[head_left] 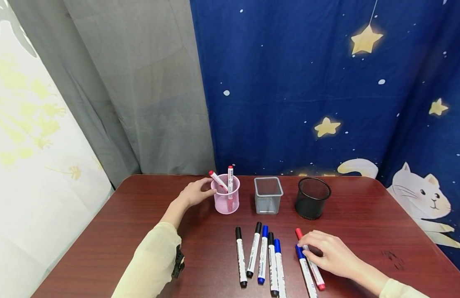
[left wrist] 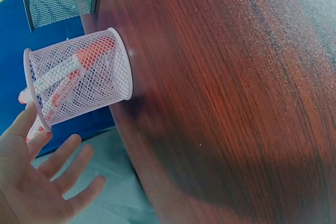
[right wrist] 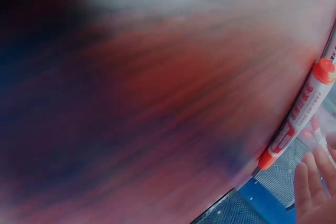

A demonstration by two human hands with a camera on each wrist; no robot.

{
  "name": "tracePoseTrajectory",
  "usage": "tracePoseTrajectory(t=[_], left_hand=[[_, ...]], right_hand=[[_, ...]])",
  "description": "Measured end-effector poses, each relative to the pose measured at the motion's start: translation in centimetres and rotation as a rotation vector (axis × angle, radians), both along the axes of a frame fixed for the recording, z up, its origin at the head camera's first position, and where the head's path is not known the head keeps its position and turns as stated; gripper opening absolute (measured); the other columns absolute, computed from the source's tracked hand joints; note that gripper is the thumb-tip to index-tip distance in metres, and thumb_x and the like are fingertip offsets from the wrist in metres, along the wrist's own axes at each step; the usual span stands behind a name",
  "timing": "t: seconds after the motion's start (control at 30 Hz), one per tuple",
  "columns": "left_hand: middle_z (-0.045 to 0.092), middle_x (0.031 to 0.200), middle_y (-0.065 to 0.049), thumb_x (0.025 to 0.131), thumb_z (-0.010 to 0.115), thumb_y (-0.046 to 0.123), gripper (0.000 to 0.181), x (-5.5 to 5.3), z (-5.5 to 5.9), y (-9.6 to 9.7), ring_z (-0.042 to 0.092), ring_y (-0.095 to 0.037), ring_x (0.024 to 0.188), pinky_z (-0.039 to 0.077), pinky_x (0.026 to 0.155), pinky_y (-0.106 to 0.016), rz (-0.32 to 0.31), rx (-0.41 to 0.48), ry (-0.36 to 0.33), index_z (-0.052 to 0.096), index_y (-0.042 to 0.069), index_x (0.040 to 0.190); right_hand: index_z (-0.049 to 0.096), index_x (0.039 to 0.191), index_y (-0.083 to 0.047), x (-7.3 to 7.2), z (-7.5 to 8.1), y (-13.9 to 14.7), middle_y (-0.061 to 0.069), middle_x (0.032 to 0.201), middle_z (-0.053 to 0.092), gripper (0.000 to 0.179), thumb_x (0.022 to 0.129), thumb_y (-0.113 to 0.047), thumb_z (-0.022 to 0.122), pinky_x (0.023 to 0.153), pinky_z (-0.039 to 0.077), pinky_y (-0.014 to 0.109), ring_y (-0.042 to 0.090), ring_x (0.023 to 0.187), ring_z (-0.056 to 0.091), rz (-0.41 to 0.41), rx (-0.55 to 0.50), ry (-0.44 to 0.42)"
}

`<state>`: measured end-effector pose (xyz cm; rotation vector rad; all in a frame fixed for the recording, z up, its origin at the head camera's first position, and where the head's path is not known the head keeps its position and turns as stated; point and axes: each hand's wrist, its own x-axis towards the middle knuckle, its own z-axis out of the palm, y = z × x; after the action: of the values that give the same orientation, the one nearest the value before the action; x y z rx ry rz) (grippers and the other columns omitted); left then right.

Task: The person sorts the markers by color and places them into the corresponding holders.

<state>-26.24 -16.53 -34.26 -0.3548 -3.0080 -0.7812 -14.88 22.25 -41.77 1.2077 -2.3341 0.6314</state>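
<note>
My left hand (head_left: pixel 195 193) is at the left of a pink mesh pen cup (head_left: pixel 227 206), fingers spread, with the thumb and a fingertip right at its rim in the left wrist view. Two red-capped markers (head_left: pixel 230 182) stand in that cup. Over on the right, my right hand (head_left: pixel 328 252) hovers low over a red marker (head_left: pixel 316 271) and a blue-capped marker (head_left: pixel 308 276) lying side by side. Its fingertips overlap their upper ends in the head view. The right wrist view shows the red marker (right wrist: pixel 295 116) near the extended fingers (right wrist: pixel 313 182).
A silver square mesh cup (head_left: pixel 268 205) and a black round mesh cup (head_left: pixel 311 205) stand right of the pink one. Several black and blue markers (head_left: pixel 262 258) lie on the brown table (head_left: pixel 148 211) between my hands. Curtains (head_left: pixel 267 103) hang behind the table.
</note>
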Motion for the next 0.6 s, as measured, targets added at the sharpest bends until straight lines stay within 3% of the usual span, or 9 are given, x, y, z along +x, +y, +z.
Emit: tracePoseTrajectory(t=[0.2,0.33,0.47,0.6], left_hand=[[0.054,0.116,-0.015,0.083,0.058,0.036,0.049,0.0,0.0,-0.1,0.048,-0.034,0.106,0.037,0.083,-0.049,0.002,-0.004,-0.003,0.049,0.012,0.125],[0.053,0.117,-0.016,0.083,0.058,0.036,0.050,0.0,0.0,-0.1,0.047,-0.034,0.107,0.036,0.084,-0.049,0.000,-0.001,-0.008,0.049,0.011,0.125],[0.052,0.118,-0.016,0.083,0.057,0.036,0.050,-0.1,0.0,0.0,0.046,-0.035,0.108,0.036,0.084,-0.050,0.000,-0.002,-0.014,0.048,0.012,0.126],[0.051,0.119,-0.016,0.083,0.058,0.036,0.050,-0.1,-0.1,0.0,0.046,-0.035,0.108,0.036,0.084,-0.050,0.004,-0.001,-0.015,0.048,0.012,0.126]], right_hand=[[0.060,0.092,-0.025,0.3,-0.1,1.4,-0.015,0.093,0.055,0.033,0.067,-0.005,0.069,0.064,0.042,0.015,-0.001,0.082,0.050,0.044,0.081,0.026],[0.061,0.091,-0.021,0.3,-0.4,1.9,-0.010,0.096,0.055,0.015,0.084,-0.012,0.053,0.066,0.044,0.018,0.001,0.087,0.050,0.109,0.150,0.100],[0.062,0.093,-0.017,0.5,-0.7,2.1,-0.007,0.096,0.055,0.031,0.094,-0.022,0.032,0.069,0.045,0.020,0.004,0.091,0.049,0.163,0.265,0.171],[0.063,0.094,-0.018,0.7,-0.8,2.0,-0.008,0.095,0.056,0.035,0.096,-0.024,0.028,0.070,0.044,0.022,0.005,0.090,0.047,0.179,0.354,0.201]])
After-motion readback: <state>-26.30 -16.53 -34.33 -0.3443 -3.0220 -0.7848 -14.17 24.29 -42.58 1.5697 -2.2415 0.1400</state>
